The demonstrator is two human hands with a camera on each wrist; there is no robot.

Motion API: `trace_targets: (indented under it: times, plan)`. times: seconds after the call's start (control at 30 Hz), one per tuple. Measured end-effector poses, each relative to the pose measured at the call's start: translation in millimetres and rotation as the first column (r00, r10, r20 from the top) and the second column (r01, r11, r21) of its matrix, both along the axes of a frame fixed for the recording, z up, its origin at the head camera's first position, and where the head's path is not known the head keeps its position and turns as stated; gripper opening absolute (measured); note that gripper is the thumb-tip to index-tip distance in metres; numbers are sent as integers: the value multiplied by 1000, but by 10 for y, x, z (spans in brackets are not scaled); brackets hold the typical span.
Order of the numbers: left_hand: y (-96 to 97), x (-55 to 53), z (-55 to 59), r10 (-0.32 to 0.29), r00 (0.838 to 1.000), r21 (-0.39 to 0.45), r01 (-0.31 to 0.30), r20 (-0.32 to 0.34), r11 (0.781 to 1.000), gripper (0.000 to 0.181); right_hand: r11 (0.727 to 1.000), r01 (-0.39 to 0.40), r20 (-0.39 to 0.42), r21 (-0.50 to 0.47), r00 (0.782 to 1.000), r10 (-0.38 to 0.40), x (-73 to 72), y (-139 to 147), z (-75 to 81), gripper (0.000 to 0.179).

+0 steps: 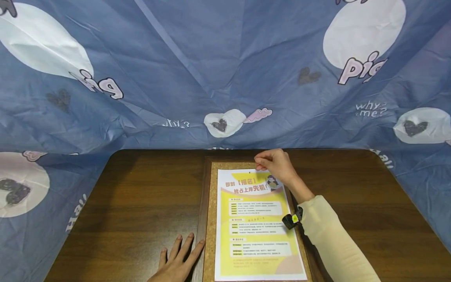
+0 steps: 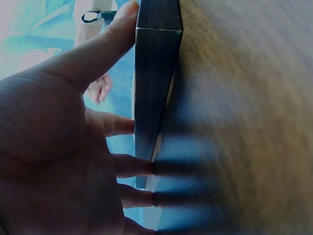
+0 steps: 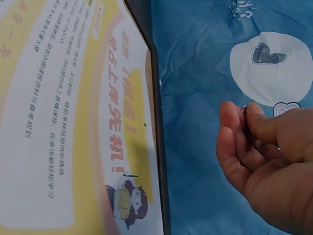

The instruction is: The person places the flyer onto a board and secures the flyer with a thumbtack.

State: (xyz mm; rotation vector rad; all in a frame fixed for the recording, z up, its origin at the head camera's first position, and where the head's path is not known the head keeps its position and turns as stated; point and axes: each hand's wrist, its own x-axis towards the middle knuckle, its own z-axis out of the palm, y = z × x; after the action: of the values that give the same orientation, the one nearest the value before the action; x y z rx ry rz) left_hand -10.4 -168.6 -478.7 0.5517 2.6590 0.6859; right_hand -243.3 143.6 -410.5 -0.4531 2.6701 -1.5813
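A printed yellow-and-white poster (image 1: 258,223) lies on a cork board (image 1: 213,196) with a dark wooden frame. Above the poster's top edge, my right hand (image 1: 278,166) pinches a small shiny metal pin (image 3: 245,110) between thumb and fingertips; most of the pin is hidden. One small dark spot marks the poster's top middle, too tiny to identify. My left hand (image 1: 177,260) lies by the board's left side, fingers straight and spread. In the left wrist view, its thumb (image 2: 110,46) touches the frame edge (image 2: 156,68) and the fingertips reach toward the tabletop.
The board lies on a dark brown wooden table (image 1: 151,196) with rounded far corners. A blue printed cloth (image 1: 169,78) hangs directly behind the table. A black band with a small device (image 1: 291,220) is on my right wrist, above the poster's right edge.
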Motion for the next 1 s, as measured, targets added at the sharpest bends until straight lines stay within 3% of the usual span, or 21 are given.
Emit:
trace_targets:
  times: [0.43,0.73,1.0]
  plan:
    - [-14,1,5,-8,1000,5,8,5,1000,109,995,48,23,89,998,-50,-55,-92,-100,17]
    - [-16,-2,-12,-3,1000,7,3,-4,1000,109,970,71,49,233,995,-85,-102,-139,-218,16]
    - [-15,0,-15,-3,1000,8,3,9,1000,111,973,58,115,225,990,-86,-125,-183,-330,16]
